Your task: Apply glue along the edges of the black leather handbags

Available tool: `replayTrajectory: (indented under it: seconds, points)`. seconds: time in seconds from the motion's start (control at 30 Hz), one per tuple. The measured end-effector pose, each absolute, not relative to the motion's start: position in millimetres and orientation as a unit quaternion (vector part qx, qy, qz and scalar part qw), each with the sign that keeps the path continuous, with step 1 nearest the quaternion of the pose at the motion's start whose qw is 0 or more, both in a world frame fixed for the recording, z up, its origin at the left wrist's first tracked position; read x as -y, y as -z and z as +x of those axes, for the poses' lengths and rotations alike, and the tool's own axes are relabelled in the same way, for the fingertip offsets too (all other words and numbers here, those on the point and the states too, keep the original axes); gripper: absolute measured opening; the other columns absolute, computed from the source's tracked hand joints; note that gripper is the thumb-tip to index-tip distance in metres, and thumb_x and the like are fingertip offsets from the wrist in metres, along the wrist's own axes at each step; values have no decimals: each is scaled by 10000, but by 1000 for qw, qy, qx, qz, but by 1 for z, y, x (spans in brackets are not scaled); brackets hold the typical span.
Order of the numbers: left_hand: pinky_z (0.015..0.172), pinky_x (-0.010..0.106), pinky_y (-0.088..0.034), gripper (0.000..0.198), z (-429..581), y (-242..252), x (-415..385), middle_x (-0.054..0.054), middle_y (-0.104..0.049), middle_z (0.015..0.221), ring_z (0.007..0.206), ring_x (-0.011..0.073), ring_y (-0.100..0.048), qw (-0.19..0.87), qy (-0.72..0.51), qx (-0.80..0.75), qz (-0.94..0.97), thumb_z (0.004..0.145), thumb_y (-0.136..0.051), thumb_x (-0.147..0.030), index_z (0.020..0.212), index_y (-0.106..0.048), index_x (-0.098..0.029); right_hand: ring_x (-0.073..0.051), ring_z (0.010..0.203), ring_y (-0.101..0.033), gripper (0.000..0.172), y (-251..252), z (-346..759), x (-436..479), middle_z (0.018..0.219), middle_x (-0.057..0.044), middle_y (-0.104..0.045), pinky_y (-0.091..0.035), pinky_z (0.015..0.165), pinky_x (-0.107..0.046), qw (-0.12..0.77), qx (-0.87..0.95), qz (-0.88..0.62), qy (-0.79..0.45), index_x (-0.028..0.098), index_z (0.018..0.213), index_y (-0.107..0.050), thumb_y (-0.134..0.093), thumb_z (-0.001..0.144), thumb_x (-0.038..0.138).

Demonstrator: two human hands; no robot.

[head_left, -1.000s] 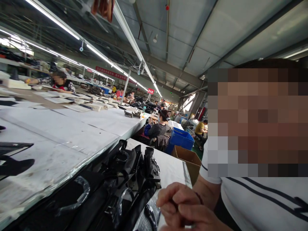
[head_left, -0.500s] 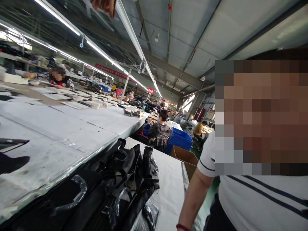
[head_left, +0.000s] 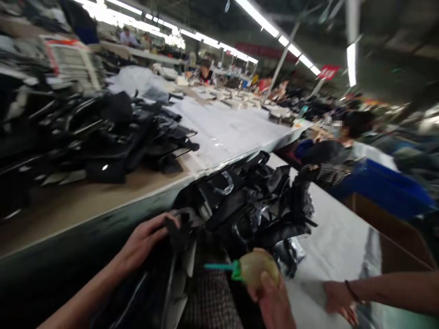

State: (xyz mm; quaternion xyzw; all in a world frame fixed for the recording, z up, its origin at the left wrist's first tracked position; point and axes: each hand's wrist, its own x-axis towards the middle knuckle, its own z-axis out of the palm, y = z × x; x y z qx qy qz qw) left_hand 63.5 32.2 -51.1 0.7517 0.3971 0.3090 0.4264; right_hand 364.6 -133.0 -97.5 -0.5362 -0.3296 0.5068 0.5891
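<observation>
Right hand [head_left: 272, 297] closed round a bulbous yellowish bottle [head_left: 257, 267] with green collar [head_left: 236, 271] and teal nozzle [head_left: 219, 266], near centre, pointing left! Left hand [head_left: 147, 240], half-curled, touches dark black material [head_left: 147, 294], near left; can't tell whether it grips. Co-worker's hand [head_left: 338, 297] over white tabletop [head_left: 329, 237], right.

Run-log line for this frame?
left hand: at black material | right hand: holding round bottle, teal nozzle leftward | black goods: piled on white table | co-worker's hand: blurred

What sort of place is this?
Probably a factory workshop, perhaps making bags: there is a long worktable, a big heap of black pieces and rows of strip lights overhead.
</observation>
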Motion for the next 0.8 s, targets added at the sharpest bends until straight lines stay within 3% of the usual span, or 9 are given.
replayTrajectory:
  seconds: [0.1,0.27,0.8]
  points:
    - [835,319,-467,359,52,74,-3,65,-645,906,885,230,-591,539,-298,-382,689,936,-550,-467,888,-661,-129,-167,709,-568,627,110,350,164,942,-48,-658,-452,489,-237,623,174,-576,-500,248,1284,-591,-789,741,492]
    - [775,285,-439,400,64,94,0,51,-623,834,805,196,-555,628,-302,-346,629,878,-658,-510,854,-675,-112,-153,719,-526,549,114,356,172,956,-40,-634,-425,448,-208,594,151,-618,-492,217,1187,-638,-810,729,467]
    - [732,266,-451,303,65,101,-8,35,-640,772,753,180,-562,687,-274,-347,577,829,-689,-414,808,-679,-112,-137,676,-556,628,114,350,137,985,-25,-651,-488,502,-227,497,275,-660,-491,254,1247,-582,-834,719,482]
